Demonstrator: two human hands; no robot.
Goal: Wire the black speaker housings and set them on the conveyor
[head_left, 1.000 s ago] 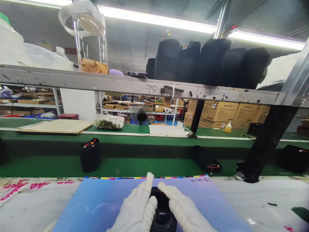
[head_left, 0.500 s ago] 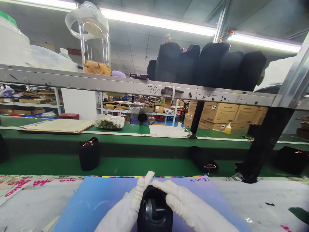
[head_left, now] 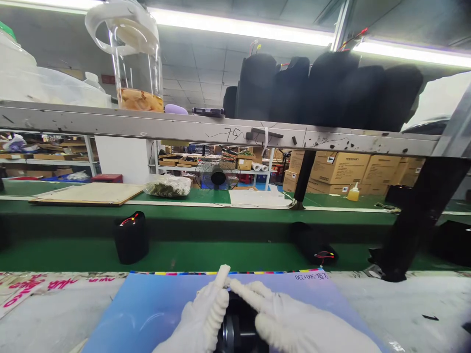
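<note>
A black rounded housing (head_left: 245, 340) with a hollow opening sits low in the head view, cut off by the bottom edge. A shiny metal ring-like part shows inside it. My left hand (head_left: 204, 318), in a white glove, grips the left rim with its fingers curled and one finger pointing up. From the other side my right hand (head_left: 290, 316), gloved too, holds the top and right rim, index finger stretched across it. The two hands' fingertips nearly meet above the opening. Beneath lies a blue printed sheet (head_left: 154, 304).
Behind runs a green conveyor belt (head_left: 221, 252), bearing a black cylinder with red wires (head_left: 130, 238) and a lying one (head_left: 312, 242). Overhead, a shelf (head_left: 176, 125) carries a glass jar (head_left: 138, 73) and several black cylinders (head_left: 257, 88). A dark post (head_left: 408, 220) stands right.
The view has shifted slightly. Both hands and the black housing sit a little lower in the picture; the right fingers now reach further over the opening.
</note>
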